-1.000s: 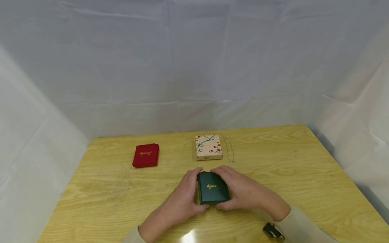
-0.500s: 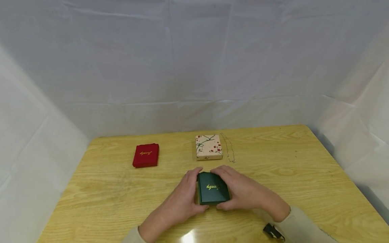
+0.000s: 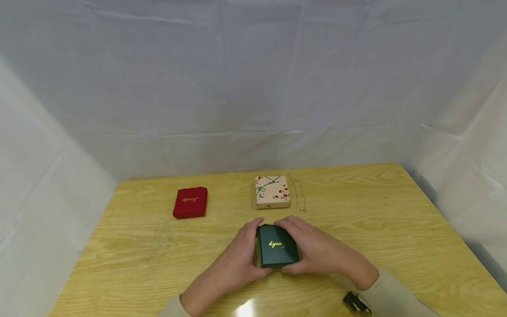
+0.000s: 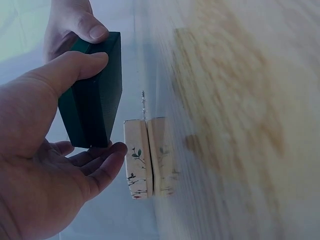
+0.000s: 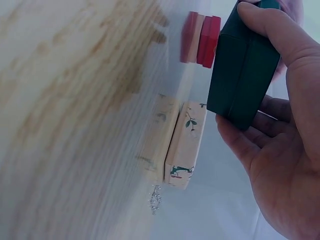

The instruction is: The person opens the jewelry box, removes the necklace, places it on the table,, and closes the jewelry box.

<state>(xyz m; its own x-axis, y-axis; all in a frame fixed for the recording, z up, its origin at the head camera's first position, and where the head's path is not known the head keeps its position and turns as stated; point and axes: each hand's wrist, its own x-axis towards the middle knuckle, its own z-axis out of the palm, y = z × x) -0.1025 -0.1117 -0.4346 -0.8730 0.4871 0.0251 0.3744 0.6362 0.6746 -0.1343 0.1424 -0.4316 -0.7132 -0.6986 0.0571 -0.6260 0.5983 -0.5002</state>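
Observation:
Between both hands is a dark green jewelry box with gold lettering on its lid, which looks closed. My left hand grips its left side, thumb on the near face and fingers curled at the far one. On the right side my right hand holds it the same way, thumb against the near face. Both wrist views show the box raised off the tabletop. Beyond the hands lies a cream box with a floral print. A thin silver chain lies to its right.
A red jewelry box with gold lettering sits at the back left of the wooden table. A small black object lies by the right sleeve. White sheeting hangs behind the table and at both sides.

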